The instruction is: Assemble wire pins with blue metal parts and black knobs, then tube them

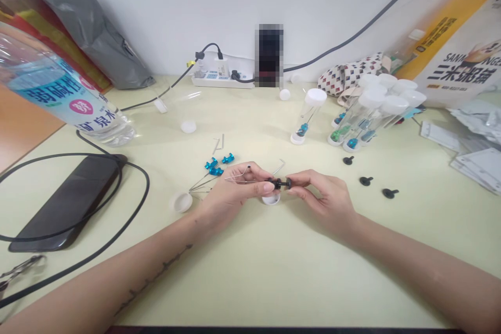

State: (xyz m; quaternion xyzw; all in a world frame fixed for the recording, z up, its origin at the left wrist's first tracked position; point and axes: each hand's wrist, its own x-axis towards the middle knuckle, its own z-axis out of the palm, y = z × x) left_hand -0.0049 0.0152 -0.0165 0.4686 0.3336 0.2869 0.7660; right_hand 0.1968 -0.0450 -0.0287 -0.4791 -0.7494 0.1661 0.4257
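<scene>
My left hand (245,185) is closed, pinching a small black part (276,183) between thumb and fingers, with a thin bent metal wire sticking out to the left. In my right hand (323,193), thumb and forefinger grip the round flat head of a black thumbscrew (288,183). Its shank meets the black part in the left hand; how deep it sits I cannot tell. Beneath the hands lies a white cap (271,199). Left of them are blue metal pieces (213,168) and thin rods (200,182) by another white cap (181,202). A hex key (279,167) lies just behind.
Three black thumbscrews (366,181) lie at right. Behind them stand several capped clear tubes (368,115), with one tube (307,117) apart. A water bottle (66,88), a phone (66,203) and a looping black cable (146,188) occupy the left. Two hex keys (222,142) lie mid-table.
</scene>
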